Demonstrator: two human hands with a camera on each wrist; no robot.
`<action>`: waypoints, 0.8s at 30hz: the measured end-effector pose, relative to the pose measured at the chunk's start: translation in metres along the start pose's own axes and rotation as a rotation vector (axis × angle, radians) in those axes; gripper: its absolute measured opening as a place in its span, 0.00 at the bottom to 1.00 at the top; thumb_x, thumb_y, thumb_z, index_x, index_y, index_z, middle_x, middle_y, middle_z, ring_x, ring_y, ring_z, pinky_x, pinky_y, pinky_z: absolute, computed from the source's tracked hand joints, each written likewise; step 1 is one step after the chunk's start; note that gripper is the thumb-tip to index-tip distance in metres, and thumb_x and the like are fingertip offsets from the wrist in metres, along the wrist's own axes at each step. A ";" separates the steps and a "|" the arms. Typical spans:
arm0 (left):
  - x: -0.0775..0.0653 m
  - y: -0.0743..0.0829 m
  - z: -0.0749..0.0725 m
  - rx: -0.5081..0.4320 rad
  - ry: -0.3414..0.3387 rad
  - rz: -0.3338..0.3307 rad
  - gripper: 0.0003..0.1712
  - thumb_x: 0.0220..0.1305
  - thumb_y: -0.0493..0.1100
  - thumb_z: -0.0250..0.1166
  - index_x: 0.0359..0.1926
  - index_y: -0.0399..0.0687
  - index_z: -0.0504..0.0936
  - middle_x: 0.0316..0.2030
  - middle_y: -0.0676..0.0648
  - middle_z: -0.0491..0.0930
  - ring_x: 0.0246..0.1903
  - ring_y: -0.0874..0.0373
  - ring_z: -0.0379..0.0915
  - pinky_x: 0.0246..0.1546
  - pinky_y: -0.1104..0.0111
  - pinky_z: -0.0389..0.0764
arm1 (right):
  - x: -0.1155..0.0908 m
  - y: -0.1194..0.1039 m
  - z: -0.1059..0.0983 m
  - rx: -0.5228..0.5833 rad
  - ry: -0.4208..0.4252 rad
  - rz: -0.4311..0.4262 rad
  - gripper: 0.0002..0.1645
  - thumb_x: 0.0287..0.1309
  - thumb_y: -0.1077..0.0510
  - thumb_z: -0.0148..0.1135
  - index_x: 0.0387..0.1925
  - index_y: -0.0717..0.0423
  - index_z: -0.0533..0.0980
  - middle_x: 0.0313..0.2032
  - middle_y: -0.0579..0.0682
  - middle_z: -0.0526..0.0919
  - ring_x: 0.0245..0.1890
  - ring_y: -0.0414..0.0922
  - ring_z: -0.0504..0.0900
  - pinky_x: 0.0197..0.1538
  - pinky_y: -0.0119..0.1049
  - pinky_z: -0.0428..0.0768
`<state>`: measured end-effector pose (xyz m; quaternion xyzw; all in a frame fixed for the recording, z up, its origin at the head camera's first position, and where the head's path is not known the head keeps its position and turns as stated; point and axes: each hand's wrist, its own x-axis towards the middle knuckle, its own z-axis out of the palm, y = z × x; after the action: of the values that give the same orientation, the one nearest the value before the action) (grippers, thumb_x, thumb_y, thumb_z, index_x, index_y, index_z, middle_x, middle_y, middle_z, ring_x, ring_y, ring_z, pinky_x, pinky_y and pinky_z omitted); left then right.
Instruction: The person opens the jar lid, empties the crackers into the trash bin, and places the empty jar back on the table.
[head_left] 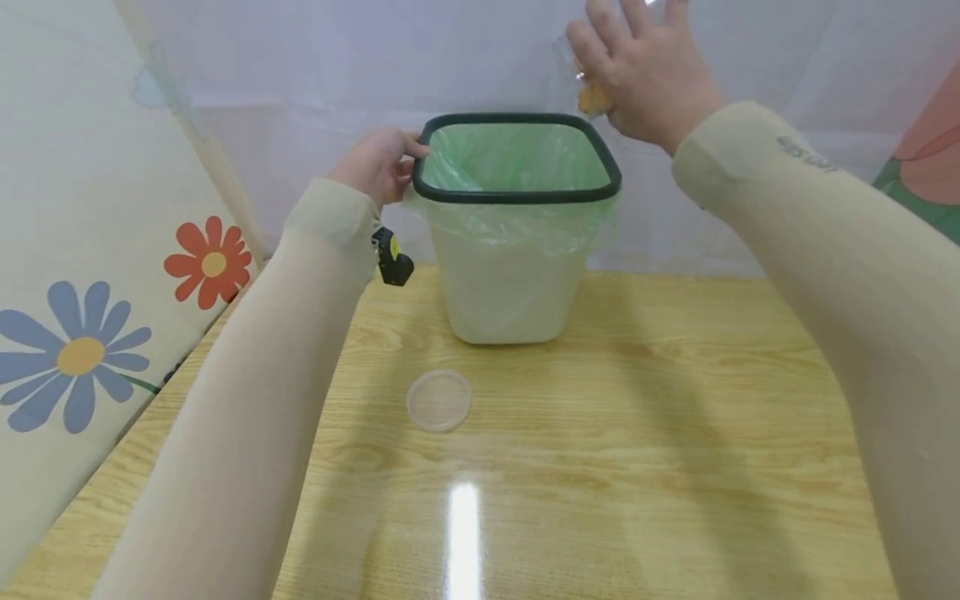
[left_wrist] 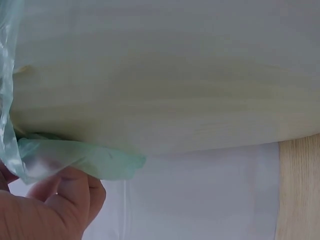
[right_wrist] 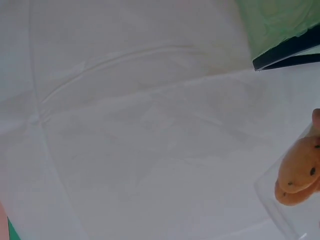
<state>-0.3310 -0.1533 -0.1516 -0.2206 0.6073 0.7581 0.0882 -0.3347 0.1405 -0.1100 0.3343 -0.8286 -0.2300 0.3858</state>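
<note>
The left hand (head_left: 380, 163) grips the bin (head_left: 510, 300) at its left rim, likely to steady it, while the right hand (head_left: 648, 73) curls around a clear container (right_wrist: 286, 215) raised near the opposite rim. Inside shows an orange toy (right_wrist: 300, 167), rounded, seemingly soft, with dark spots. The pale bin, with its green liner (head_left: 517, 229), stands on the desk (head_left: 585, 467) beyond a transparent disc (head_left: 438, 402).

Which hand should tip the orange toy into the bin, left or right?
Probably the right hand: it holds the clear container with the orange toy, raised near the bin. The left hand grips the bin's rim, so it seems better for steadying.
</note>
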 end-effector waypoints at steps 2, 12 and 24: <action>0.000 0.000 0.000 0.005 -0.001 0.004 0.26 0.71 0.33 0.53 0.65 0.60 0.74 0.61 0.60 0.64 0.45 0.64 0.67 0.43 0.77 0.78 | 0.000 0.000 0.000 0.000 0.017 -0.006 0.40 0.56 0.62 0.65 0.64 0.62 0.55 0.67 0.66 0.58 0.69 0.64 0.53 0.66 0.69 0.48; -0.001 0.000 0.001 0.025 -0.010 0.014 0.26 0.72 0.33 0.53 0.66 0.60 0.73 0.61 0.58 0.65 0.46 0.63 0.67 0.45 0.76 0.78 | -0.002 0.000 0.002 -0.021 0.030 -0.014 0.37 0.60 0.63 0.61 0.66 0.61 0.55 0.68 0.65 0.58 0.71 0.63 0.49 0.67 0.68 0.47; 0.000 -0.001 0.001 0.019 -0.028 0.022 0.26 0.73 0.33 0.51 0.67 0.58 0.72 0.62 0.58 0.64 0.48 0.62 0.67 0.47 0.76 0.77 | 0.000 -0.001 -0.001 -0.021 -0.030 -0.006 0.40 0.61 0.64 0.60 0.69 0.61 0.53 0.68 0.65 0.56 0.72 0.63 0.47 0.67 0.68 0.45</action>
<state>-0.3305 -0.1518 -0.1523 -0.2025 0.6155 0.7562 0.0906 -0.3332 0.1399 -0.1103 0.3294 -0.8309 -0.2447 0.3759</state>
